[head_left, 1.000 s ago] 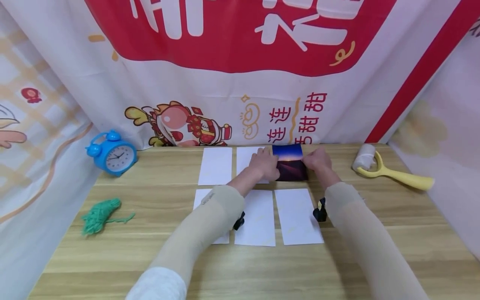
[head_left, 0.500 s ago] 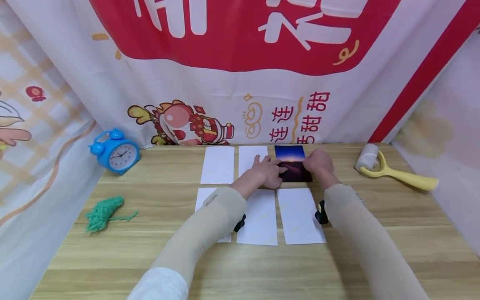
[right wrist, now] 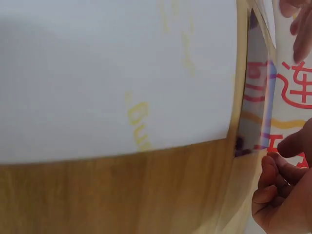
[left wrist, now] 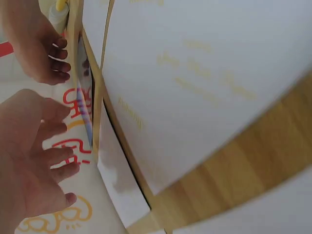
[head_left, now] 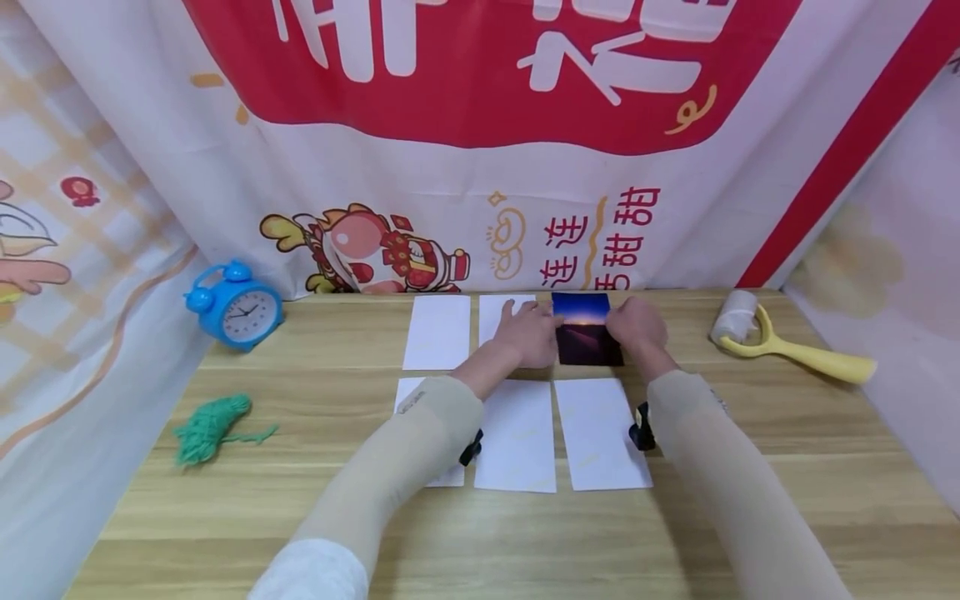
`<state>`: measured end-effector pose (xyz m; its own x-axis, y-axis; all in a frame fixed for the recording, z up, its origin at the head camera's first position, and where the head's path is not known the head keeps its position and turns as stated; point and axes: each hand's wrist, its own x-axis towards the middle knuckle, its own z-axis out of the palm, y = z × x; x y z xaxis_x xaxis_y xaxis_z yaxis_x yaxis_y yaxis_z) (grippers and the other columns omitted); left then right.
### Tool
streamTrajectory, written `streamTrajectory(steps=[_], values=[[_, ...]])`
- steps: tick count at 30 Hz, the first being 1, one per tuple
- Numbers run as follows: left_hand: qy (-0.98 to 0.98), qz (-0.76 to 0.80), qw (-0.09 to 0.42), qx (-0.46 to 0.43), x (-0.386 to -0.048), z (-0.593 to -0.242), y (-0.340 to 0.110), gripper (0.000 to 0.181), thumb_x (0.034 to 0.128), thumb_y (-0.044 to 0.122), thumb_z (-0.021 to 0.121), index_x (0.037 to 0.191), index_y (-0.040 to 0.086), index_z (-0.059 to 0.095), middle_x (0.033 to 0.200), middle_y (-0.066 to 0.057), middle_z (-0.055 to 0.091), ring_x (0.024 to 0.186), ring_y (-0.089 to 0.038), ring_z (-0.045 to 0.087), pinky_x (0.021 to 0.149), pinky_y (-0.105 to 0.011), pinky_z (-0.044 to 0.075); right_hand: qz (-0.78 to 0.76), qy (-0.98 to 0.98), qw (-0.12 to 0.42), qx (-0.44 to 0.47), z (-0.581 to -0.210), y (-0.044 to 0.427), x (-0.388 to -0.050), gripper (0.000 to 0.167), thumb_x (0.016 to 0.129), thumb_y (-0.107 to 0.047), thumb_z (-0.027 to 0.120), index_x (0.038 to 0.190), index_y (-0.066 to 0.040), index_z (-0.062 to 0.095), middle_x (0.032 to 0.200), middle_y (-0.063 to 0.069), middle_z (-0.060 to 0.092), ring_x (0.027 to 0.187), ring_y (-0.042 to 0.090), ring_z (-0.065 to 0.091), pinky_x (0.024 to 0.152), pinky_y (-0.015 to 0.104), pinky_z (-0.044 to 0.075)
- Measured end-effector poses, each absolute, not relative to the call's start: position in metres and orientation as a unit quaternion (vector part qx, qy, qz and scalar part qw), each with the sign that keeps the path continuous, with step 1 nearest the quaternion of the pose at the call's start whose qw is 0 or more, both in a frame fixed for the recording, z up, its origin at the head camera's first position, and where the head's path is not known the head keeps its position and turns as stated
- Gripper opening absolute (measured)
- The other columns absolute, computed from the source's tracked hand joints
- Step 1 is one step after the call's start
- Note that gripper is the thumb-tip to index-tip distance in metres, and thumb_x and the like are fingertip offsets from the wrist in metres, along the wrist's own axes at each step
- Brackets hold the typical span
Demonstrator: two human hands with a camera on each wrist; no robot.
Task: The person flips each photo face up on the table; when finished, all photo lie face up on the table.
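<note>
A glossy photo print [head_left: 588, 337] with a blue sky, an orange horizon and dark ground lies flat at the back right of two rows of white-backed sheets. My left hand [head_left: 527, 335], fingers apart, is at the print's left edge, over the white sheet [head_left: 504, 307] in the middle of the back row. In the left wrist view, nothing is in the left hand [left wrist: 39, 151]. My right hand [head_left: 637, 325] is by the print's right edge. The right wrist view shows its fingers [right wrist: 267, 180] loosely curled beside a corner of the print, with no visible grip.
More white sheets lie at back left [head_left: 437, 333] and in front [head_left: 602, 433]. A blue alarm clock [head_left: 238, 310] and green yarn [head_left: 210, 429] are on the left. To the right, a yellow-handled peeler-like tool [head_left: 806, 354] touches a white roll [head_left: 735, 315]. A printed cloth [head_left: 465, 175] hangs behind the table.
The print, at first slightly raised between both hands, now lies flat. My left hand spread its fingers on it, then drew back a little to the left. The right hand stays by the right edge.
</note>
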<state>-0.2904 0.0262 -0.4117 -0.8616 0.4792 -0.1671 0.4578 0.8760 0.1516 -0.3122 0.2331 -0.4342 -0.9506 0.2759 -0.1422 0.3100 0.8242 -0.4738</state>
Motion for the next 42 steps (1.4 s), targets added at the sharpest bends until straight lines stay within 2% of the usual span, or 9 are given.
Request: streamTrajectory(steps=[4,6,9,14,18,21,23,29,42], values=[[0.981,0.069,0.045,0.175,-0.3,-0.405,0.008,0.029,0.0932,0.025,0.063,0.118,0.012,0.072,0.133,-0.009,0.066,0.126,-0.027,0.059,0.112,-0.048,0.046,-0.284,0.948,-0.005,0.145,-0.429,0.22,-0.315,0.033,0.092,-0.019,0.048,0.06,-0.014,0.04,0.053,-0.004,0.034,0.052,0.018,0.036,0.052,0.032,0.03],[0.988,0.076,0.038,0.128,-0.305,-0.403,-0.002,0.021,0.0911,0.027,0.067,0.1,0.01,0.073,0.116,-0.01,0.068,0.112,-0.027,0.061,0.1,-0.044,0.053,-0.296,0.946,-0.003,0.131,-0.426,0.21,-0.315,0.03,0.089,-0.017,0.047,0.061,-0.013,0.04,0.055,-0.003,0.034,0.055,0.019,0.035,0.053,0.032,0.031],[0.993,0.084,0.04,0.076,-0.309,-0.401,-0.018,0.023,0.0904,0.032,0.071,0.091,0.009,0.072,0.107,-0.011,0.066,0.107,-0.028,0.061,0.094,-0.044,0.055,-0.334,0.935,0.034,0.116,-0.419,0.192,-0.312,0.023,0.088,-0.016,0.05,0.068,-0.007,0.055,0.063,0.0,0.049,0.06,0.018,0.045,0.056,0.03,0.037],[0.992,0.059,0.072,0.081,-0.308,-0.406,-0.035,0.023,0.0887,0.033,0.074,0.094,0.01,0.073,0.121,-0.015,0.063,0.121,-0.032,0.056,0.104,-0.048,0.051,-0.408,0.898,0.125,0.11,-0.409,0.167,-0.303,0.02,0.092,-0.015,0.057,0.094,-0.002,0.072,0.089,0.008,0.072,0.074,0.016,0.062,0.062,0.025,0.049],[0.989,0.043,0.104,0.096,-0.304,-0.412,-0.037,0.024,0.0878,0.032,0.074,0.098,0.011,0.073,0.131,-0.018,0.059,0.129,-0.035,0.05,0.11,-0.049,0.047,-0.449,0.872,0.156,0.116,-0.406,0.157,-0.299,0.015,0.091,-0.012,0.053,0.078,-0.006,0.06,0.076,0.006,0.07,0.064,0.014,0.058,0.057,0.022,0.045],[0.988,0.037,0.121,0.089,-0.305,-0.417,-0.038,0.024,0.0873,0.03,0.073,0.102,0.012,0.072,0.129,-0.017,0.06,0.127,-0.034,0.049,0.109,-0.048,0.046,-0.472,0.856,0.17,0.124,-0.404,0.15,-0.298,0.012,0.093,-0.012,0.052,0.083,-0.007,0.057,0.079,0.004,0.066,0.062,0.013,0.06,0.056,0.021,0.045],[0.988,0.034,0.125,0.083,-0.306,-0.42,-0.039,0.025,0.0871,0.029,0.073,0.106,0.012,0.072,0.126,-0.016,0.061,0.124,-0.034,0.05,0.108,-0.048,0.046,-0.483,0.845,0.186,0.135,-0.403,0.143,-0.297,0.012,0.096,-0.013,0.054,0.099,-0.004,0.059,0.092,0.007,0.065,0.064,0.012,0.063,0.055,0.019,0.044],[0.99,0.038,0.109,0.084,-0.305,-0.418,-0.044,0.027,0.0876,0.03,0.073,0.108,0.012,0.072,0.122,-0.014,0.064,0.12,-0.033,0.051,0.106,-0.048,0.046,-0.497,0.821,0.228,0.164,-0.398,0.127,-0.295,0.057,0.099,-0.019,0.062,0.146,0.001,0.038,0.115,0.013,0.058,0.056,0.009,0.056,0.049,0.018,0.04],[0.989,0.045,0.114,0.082,-0.306,-0.419,-0.042,0.027,0.087,0.029,0.074,0.109,0.013,0.071,0.12,-0.013,0.065,0.12,-0.032,0.051,0.108,-0.049,0.044,-0.586,0.74,0.258,0.206,-0.394,0.129,-0.301,0.032,0.102,-0.016,0.059,0.131,-0.006,0.048,0.087,0.004,0.054,0.06,0.01,0.045,0.052,0.018,0.038]])
